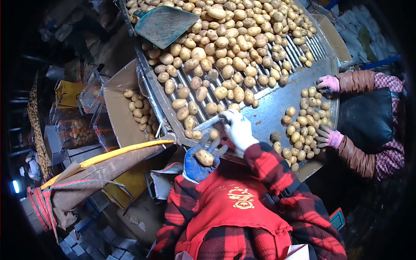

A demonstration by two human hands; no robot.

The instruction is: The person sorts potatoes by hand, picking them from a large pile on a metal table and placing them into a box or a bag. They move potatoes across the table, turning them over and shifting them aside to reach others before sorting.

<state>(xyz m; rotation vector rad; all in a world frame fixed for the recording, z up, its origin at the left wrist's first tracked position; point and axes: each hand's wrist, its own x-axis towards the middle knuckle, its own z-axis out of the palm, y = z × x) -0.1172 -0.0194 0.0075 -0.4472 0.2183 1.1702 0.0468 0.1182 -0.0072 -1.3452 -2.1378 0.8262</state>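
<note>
My left hand (197, 164), in a blue glove with grey fingertips, is turned palm up and cradles a potato (204, 157). Another potato (214, 134) is just above its fingers, blurred. My right hand (237, 130), in a white glove, is at the lower edge of the roller table (190, 85), its fingers bent; whether anything is between them cannot be made out. Many potatoes (221, 42) cover the metal rollers in front of both hands. A green scoop (166, 26) lies on the heap at the upper left.
At the right, a co-worker's pink-gloved hands (331, 138) touch potatoes (305, 125) piled on a metal sheet (266, 113). A cardboard box (123, 117) with potatoes stands left of the rollers. A yellow-edged chute (99, 167) reaches in at the lower left.
</note>
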